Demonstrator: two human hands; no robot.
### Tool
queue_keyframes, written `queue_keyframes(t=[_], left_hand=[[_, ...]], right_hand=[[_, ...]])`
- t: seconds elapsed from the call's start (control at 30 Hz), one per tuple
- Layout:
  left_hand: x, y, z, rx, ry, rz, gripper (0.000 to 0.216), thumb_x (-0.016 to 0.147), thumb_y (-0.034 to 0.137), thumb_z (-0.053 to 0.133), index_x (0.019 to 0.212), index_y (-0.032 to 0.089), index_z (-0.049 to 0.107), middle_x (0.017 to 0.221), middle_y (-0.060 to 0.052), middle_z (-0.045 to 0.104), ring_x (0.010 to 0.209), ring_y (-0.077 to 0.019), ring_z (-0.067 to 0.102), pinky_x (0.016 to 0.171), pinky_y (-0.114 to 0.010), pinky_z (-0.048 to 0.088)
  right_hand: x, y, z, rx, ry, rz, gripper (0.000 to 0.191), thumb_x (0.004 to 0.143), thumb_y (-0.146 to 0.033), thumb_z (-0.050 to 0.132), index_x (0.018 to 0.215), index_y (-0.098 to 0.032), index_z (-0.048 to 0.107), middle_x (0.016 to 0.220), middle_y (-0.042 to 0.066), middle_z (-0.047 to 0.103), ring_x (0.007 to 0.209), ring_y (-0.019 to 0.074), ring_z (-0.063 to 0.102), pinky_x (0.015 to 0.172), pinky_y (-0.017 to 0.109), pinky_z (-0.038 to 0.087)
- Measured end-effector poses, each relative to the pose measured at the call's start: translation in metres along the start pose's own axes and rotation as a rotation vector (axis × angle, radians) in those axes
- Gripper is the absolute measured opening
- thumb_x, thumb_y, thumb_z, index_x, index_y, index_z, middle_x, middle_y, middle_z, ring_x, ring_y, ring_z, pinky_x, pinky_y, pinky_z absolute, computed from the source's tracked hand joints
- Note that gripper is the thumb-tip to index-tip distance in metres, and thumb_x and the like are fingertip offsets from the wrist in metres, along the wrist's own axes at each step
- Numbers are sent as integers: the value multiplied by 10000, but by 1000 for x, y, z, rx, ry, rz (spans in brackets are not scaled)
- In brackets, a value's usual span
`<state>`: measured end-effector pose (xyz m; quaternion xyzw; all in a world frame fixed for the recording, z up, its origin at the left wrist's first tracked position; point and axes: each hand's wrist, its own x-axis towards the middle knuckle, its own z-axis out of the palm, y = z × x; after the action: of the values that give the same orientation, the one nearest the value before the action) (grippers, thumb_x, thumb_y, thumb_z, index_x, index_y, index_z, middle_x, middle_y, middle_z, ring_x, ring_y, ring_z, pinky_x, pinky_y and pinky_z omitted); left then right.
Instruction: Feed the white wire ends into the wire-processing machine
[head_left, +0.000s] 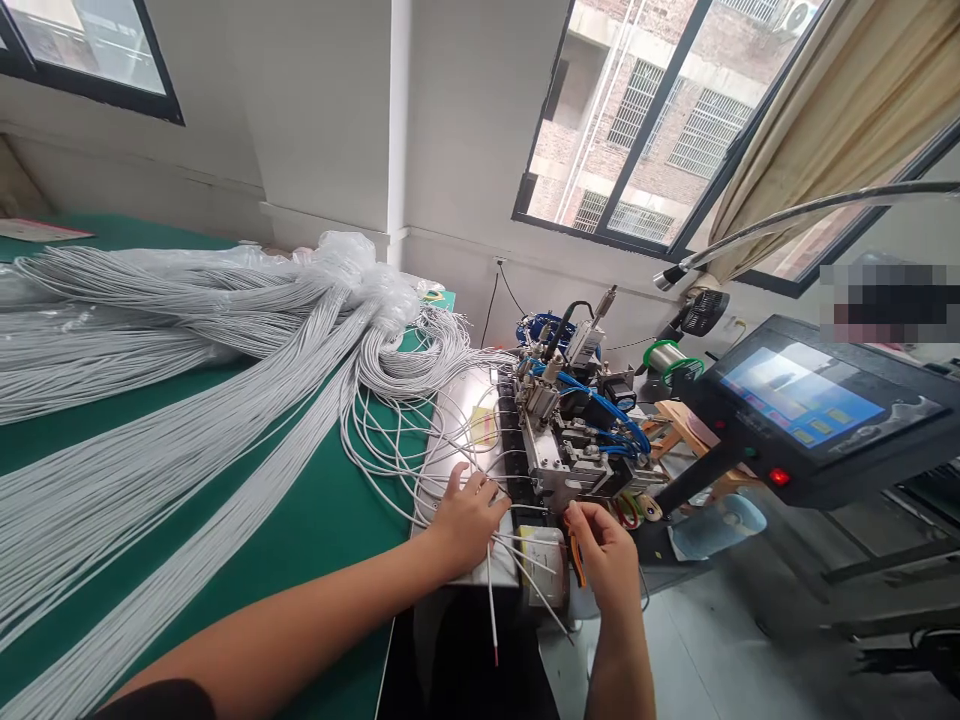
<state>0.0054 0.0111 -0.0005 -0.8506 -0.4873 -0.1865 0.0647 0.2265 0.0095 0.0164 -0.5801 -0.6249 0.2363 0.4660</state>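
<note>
My left hand (466,520) rests on the metal plate (461,420) of a small wire machine (570,440), its fingers closed on thin white wires (517,562) whose ends stick out toward me. My right hand (604,545) is just right of it, at the machine's front, fingers pinched on something small I cannot make out, beside an orange piece (576,562). Big bundles of white wire (187,400) fan over the green table (315,520) to the left.
A touch-screen control panel (814,405) on an arm stands at the right, with a red button (778,477). Blue hoses (607,410) and a green-rimmed solder spool (664,357) sit behind the machine. A flexible lamp arm (787,215) reaches over. Windows line the back wall.
</note>
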Motion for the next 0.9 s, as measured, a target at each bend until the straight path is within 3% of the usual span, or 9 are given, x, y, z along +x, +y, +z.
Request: queue_keyframes(t=[0.07,0.17,0.37,0.47,0.6,0.77,0.9], left_hand=[[0,1,1,14,6,18,343,768,225,659,1106,211,603,1030,-81,627,1019,-270,534,992,-531,255],[1,1,5,52,34,65,218,860,165,554,1068,184,612,934,-74,628,907,-230,563,873,-435,375],[1,3,17,85,69,102,163,888,99,491,948,135,638,886,-96,627,834,-220,584,725,-369,452],[2,3,22,81,55,101,160,870,88,504,930,125,648,894,-119,628,825,-228,584,674,-359,470],[2,1,23,63,33,79,158,872,102,518,947,120,656,931,-129,634,840,-231,588,670,-351,493],[4,-1,19,35,5,54,175,904,136,510,983,170,663,1020,-94,640,898,-217,589,744,-336,505],[5,0,18,34,-20,36,183,917,158,503,1006,204,656,989,-74,650,873,-216,592,693,-318,496]], right_hand=[[-1,-22,6,-72,-100,-148,285,888,-429,559,796,-182,668,670,30,649,607,178,575,589,264,451],[5,-47,25,-212,-235,-345,195,919,-294,513,881,-195,676,869,64,706,791,206,639,745,287,476],[30,-71,62,-741,-564,-330,252,883,-63,462,813,-173,677,884,89,707,822,201,646,711,257,425],[39,-75,73,-859,-608,-311,248,847,-7,459,805,-148,659,861,120,705,776,216,648,654,267,397],[46,-74,80,-894,-645,-336,275,856,26,403,934,-115,625,947,163,688,797,226,642,654,279,393],[53,-70,81,-896,-726,-391,233,851,2,436,993,-110,583,983,144,674,865,220,635,707,270,418],[54,-74,77,-919,-739,-403,264,831,9,460,1056,-91,555,1011,141,656,888,217,646,721,265,442]])
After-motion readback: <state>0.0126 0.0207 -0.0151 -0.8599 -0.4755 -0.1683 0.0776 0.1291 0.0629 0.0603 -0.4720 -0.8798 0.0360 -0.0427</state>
